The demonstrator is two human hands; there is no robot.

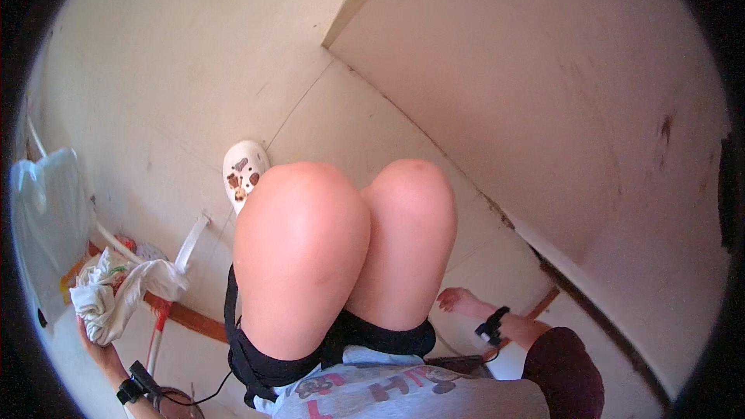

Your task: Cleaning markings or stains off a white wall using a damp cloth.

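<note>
At the lower left, my left hand (97, 348) grips a bunched white cloth (101, 302) from below, most of its fingers hidden by the fabric. A loose part of the cloth trails to the right, near a thin white strip (192, 240). My right hand (461, 301) hangs low beside my right knee, fingers slightly bent and apart, holding nothing that I can see. Each wrist carries a black strap with a small device. Between the hands are my bare knees (310, 240), bent in a low position.
A pale, translucent plastic bag (50, 225) hangs at the far left, with white tubing and colourful items beside it. A red-and-white pole (157, 334) stands below the cloth. One white clog (244, 171) is on the tiled floor (178, 85). A stained wall (559, 124) rises at the right.
</note>
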